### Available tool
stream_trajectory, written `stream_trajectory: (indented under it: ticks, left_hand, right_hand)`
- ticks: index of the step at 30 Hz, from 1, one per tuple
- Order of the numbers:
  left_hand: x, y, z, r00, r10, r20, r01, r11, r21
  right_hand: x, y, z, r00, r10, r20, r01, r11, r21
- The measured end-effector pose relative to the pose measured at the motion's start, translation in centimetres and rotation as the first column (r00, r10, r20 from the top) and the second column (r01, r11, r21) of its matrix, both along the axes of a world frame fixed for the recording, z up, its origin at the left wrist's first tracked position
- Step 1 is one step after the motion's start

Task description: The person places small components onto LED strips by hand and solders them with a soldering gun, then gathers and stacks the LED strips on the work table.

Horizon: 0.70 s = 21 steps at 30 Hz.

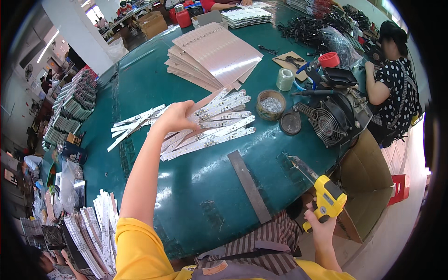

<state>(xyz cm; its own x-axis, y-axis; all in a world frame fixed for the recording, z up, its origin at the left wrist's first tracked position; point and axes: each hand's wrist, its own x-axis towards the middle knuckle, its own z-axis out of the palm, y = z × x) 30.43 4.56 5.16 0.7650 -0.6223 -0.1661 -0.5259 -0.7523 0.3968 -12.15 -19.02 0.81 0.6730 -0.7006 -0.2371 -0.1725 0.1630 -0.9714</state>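
My left hand (178, 116) reaches over a fanned pile of white circuit board strips (233, 133), its fingers closed on strips at the near left side of the pile. The fingertips are partly hidden. At the lower right my right hand (322, 226) wraps round the handle of a yellow and black soldering gun (330, 198). The gun's metal tip points up and left over the table's edge. A few more white strips (133, 125) lie loose left of my left wrist. A flat dark grey bar (248, 184) lies on the green table between my hands.
Pinkish board panels (219, 53) are stacked at the back. A round tub of small metal bits (271, 104), a tape roll (285, 79) and a black fan (326, 122) stand right. A cardboard box (368, 186) is below the edge. A co-worker (396, 88) sits far right.
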Motion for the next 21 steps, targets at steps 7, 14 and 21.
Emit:
stream_trajectory:
  ticks: [7,14,21]
  left_hand:
    - [-2.5,-0.4,0.6,0.99,-0.117,0.08,0.112,0.992,0.066]
    - [-5.2,0.1,1.6,0.983,-0.064,0.171,0.083,0.991,-0.105]
    - [-11.8,-0.3,1.2,0.913,-0.063,0.404,0.124,0.984,-0.128]
  right_hand:
    - [-0.2,-0.4,-0.3,1.0,0.005,0.006,-0.005,1.0,0.001]
    - [-0.7,-0.7,-0.7,1.0,0.016,-0.021,-0.016,1.0,0.007]
    - [-0.9,-0.9,-0.6,1.0,0.003,-0.014,-0.003,1.0,0.031]
